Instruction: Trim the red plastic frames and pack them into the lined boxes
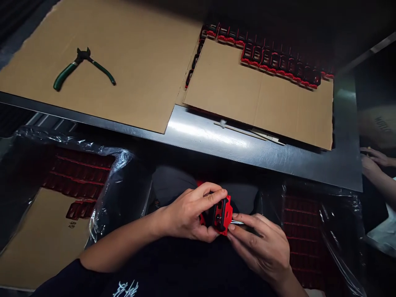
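My left hand (188, 212) is closed around a small red and black plastic part (223, 214), held over my lap below the table edge. My right hand (261, 245) pinches a thin metal piece (237, 222) at the part's right side, fingers pressed together. Both hands touch the part.
Green-handled cutters (81, 66) lie on a cardboard sheet (130, 53) on the metal table (216, 136). Rows of red and black parts (275, 57) sit on another cardboard sheet (247, 95). Plastic-lined boxes with parts stand at left (77, 173) and right (303, 231). Another person's hands (375, 159) are at far right.
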A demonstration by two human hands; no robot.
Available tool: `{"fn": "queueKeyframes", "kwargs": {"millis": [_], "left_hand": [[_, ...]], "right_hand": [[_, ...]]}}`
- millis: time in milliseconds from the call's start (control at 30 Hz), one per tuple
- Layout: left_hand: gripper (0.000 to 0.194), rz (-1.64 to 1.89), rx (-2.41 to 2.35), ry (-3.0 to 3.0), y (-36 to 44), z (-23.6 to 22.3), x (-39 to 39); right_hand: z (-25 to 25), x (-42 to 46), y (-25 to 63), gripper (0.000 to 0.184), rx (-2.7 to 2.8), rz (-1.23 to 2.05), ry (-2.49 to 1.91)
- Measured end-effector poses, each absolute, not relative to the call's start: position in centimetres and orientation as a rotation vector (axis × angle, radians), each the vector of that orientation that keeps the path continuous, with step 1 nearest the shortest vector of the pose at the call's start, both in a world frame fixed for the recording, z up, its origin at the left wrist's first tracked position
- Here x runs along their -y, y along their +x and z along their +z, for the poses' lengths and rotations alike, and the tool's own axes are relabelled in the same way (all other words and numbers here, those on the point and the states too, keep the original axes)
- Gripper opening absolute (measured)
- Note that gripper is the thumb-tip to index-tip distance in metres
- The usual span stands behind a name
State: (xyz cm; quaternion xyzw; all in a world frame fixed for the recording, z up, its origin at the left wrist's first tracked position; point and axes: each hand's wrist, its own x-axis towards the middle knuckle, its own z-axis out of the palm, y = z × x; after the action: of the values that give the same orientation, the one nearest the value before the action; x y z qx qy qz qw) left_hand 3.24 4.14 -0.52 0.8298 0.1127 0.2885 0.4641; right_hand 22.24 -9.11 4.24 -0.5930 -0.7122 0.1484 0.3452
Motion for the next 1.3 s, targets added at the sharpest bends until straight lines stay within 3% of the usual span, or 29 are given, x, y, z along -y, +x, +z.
{"fn": "queueKeyframes", "kwargs": {"millis": [733, 1300], "left_hand": [[0.086, 0.712, -0.279, 2.048, 3.4, -0.7, -4.0], [0.078, 0.569, -0.276, 2.162, 3.4, -0.8, -4.1]], "right_hand": [[4.4, 9.5, 22.2, 0.009, 1.879, 0.324, -1.524], [4.9, 10.0, 22.3, 0.017, 2.006, 0.494, -1.619]]}}
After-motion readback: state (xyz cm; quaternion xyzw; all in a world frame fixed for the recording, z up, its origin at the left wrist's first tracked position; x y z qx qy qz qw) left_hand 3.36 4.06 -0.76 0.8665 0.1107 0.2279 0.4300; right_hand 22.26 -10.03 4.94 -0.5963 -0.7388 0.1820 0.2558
